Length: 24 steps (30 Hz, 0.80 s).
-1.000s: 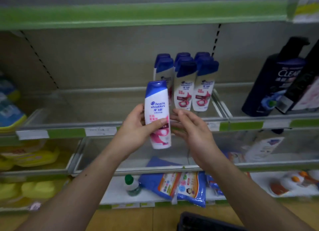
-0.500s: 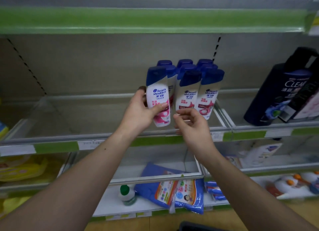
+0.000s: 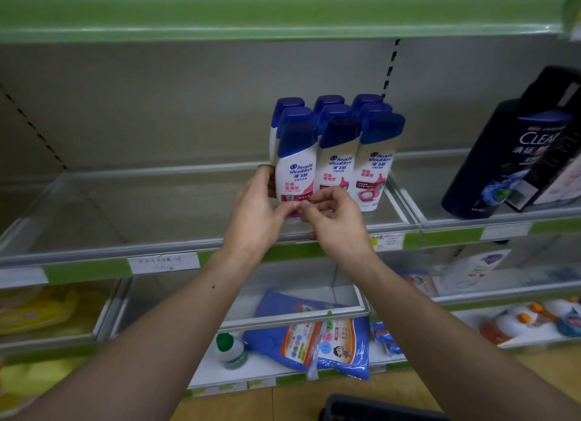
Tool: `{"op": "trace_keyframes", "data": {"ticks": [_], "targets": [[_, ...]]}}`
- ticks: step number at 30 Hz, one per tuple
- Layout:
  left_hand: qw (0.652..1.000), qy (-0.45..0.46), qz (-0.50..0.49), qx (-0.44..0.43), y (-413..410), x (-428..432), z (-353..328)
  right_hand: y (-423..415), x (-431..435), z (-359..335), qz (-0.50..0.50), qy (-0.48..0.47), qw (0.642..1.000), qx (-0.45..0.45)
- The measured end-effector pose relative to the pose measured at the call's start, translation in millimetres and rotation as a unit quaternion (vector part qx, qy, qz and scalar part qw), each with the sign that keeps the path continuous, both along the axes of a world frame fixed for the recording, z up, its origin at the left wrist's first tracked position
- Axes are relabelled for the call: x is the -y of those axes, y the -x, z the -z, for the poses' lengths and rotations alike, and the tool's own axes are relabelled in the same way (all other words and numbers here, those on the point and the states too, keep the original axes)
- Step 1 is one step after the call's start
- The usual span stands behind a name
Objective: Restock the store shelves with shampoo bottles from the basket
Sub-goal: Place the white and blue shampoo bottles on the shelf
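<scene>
Shampoo bottle (image 3: 295, 169) at shelf (image 3: 157, 247) front row | L hand (image 3: 254, 213) grips its side; R hand (image 3: 336, 219) curled at base, hold unclear | risk: nudge tips neighbour bottles (image 3: 338, 163), domino

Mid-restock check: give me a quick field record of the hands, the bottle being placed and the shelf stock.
bottle in hand: shampoo bottle, upright, front of the left column; base hidden by the hands
left hand: grips the bottle's left side
right hand: fingers curled at the bottle's lower edge; grip unclear
stock: nine blue caps, three columns of three
shelf: bottles stand at its right end, by the divider
neighbours: dark Clear bottles, next compartment right
basket: only a dark edge shows; contents hidden
</scene>
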<state>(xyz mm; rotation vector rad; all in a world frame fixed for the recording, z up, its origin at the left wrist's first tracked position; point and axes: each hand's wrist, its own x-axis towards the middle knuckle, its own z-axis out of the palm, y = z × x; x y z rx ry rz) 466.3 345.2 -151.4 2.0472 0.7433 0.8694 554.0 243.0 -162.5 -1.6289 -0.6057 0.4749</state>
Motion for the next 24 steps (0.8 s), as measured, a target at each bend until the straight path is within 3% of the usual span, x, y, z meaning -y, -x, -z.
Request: {"op": "trace_keyframes", "data": {"ticks": [11, 13, 17, 21, 24], "targets": [[0.999, 0.031, -0.029, 0.001, -9, -1, 8, 5, 9, -5, -0.019, -0.011, 1.0, -0.003], [0.998, 0.003, -0.059, 0.001, -2, 9, 7, 8, 18, -6, -0.017, -0.024, 1.0, 0.002], [0.993, -0.04, -0.053, 0.098, 16, 54, 6, 10, 47, 0, -0.008, -0.062, 0.998, 0.006], [0.99, 0.053, 0.048, 0.121, 18, 113, 37, 6, 87, 23, 0.034, -0.098, 0.994, -0.017], [0.978, 0.174, 0.092, 0.074, 20, 160, 82, 5, 131, 58, 0.068, -0.085, 0.993, -0.042]]}}
